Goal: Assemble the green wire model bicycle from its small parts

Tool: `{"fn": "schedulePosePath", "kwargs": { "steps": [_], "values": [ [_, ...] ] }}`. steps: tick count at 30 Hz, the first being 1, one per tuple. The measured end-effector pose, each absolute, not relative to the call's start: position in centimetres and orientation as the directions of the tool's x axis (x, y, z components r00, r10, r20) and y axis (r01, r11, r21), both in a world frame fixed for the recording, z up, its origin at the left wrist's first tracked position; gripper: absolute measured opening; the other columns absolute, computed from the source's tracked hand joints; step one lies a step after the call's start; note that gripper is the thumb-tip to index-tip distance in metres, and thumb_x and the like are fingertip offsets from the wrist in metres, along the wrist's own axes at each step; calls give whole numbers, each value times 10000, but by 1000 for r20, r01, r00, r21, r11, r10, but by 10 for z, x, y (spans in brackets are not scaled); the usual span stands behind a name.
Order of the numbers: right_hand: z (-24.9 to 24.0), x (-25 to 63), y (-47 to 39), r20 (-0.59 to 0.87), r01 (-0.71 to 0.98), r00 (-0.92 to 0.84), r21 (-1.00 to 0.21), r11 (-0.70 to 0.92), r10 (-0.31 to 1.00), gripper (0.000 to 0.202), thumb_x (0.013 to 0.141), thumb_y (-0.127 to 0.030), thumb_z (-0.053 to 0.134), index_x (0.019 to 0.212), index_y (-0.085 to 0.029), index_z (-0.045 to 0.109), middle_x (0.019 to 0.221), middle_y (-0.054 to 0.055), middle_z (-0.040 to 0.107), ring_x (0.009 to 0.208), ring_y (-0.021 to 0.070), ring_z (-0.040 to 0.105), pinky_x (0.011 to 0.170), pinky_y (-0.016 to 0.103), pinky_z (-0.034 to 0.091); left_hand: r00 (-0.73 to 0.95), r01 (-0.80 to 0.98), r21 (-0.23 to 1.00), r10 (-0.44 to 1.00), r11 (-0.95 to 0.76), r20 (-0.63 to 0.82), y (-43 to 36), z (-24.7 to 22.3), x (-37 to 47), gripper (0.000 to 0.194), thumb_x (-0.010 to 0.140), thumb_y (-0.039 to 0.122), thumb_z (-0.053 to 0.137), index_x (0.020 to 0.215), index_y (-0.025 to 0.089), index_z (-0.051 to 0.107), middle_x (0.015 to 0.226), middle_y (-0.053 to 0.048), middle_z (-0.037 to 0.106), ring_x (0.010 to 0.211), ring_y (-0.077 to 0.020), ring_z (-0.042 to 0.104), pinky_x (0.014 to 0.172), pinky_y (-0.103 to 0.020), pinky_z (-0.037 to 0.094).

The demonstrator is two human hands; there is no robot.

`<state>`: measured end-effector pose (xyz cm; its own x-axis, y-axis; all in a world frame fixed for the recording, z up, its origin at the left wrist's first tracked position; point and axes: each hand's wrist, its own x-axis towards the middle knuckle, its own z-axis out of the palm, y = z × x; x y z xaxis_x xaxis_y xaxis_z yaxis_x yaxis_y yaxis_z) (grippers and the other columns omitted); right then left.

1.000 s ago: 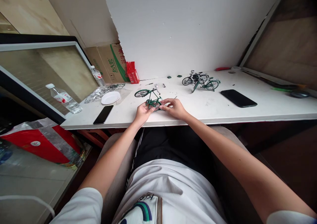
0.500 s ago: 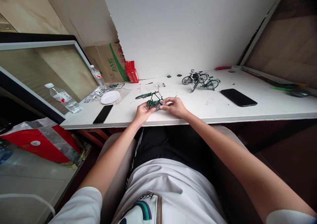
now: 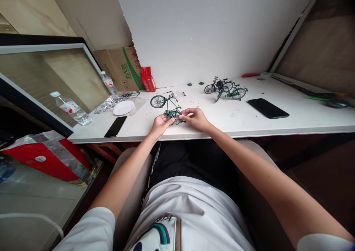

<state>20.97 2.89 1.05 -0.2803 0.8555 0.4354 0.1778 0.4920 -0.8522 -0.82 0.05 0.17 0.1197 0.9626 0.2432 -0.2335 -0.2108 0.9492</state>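
A green model bicycle point(image 3: 172, 108) is held between my two hands just above the front of the white table. Its side faces me, with the front wheel up at the left and the rear wheel low at the right. My left hand point(image 3: 162, 126) grips the lower part by the rear wheel, thumb on the spokes. From the other side, my right hand point(image 3: 195, 119) pinches the rear wheel's edge between thumb and fingers. Fingertips behind the wheel are partly hidden. Beyond the bicycle lie small loose parts point(image 3: 183, 94).
Two more model bicycles, one black point(image 3: 215, 86) and one green point(image 3: 238, 93), stand at the back right. Phones lie at right point(image 3: 267, 108) and left point(image 3: 115, 126). A white plate point(image 3: 123, 108), water bottles point(image 3: 70, 108) and a red box point(image 3: 149, 80) are at left.
The bicycle has been turned in my hands, so its frame and both wheels now show broadside. My hands stay in nearly the same place, still holding it.
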Motion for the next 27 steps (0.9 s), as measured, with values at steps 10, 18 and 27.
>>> {"fn": "schedulePosePath", "kwargs": {
  "steps": [10, 18, 27],
  "values": [
    [8, 213, 37, 475, 200, -63, -856, 478, 878, 538, 1030, -654, 524, 1071, -175, 766, 1094, 122, 805, 1041, 266, 729, 941, 391, 566, 50, -283, 948, 985, -147, 168, 3, 0, -12, 447, 679, 373, 980, 971, 121, 752, 1074, -146, 823, 1013, -264, 777, 1058, -482, 569],
    [10, 257, 57, 577, 617, -204, -551, 561, 791, 283, 942, -183, 549, 1099, -150, 783, 1123, 156, 768, 989, 282, 683, 938, 432, 543, 41, -389, 917, 993, -89, 114, 9, 2, -16, 340, 698, 313, 955, 881, 140, 725, 1002, -119, 820, 1039, -244, 769, 1103, -479, 532],
    [16, 264, 48, 425, 708, -539, -239, 664, 727, 300, 1027, -245, 566, 1107, -168, 845, 1112, 162, 772, 1021, 290, 682, 889, 371, 525, 40, -375, 921, 991, -105, 130, 8, 0, -14, 385, 695, 324, 962, 939, 123, 743, 1034, -122, 813, 1042, -237, 762, 1095, -464, 534]
  ]
}}
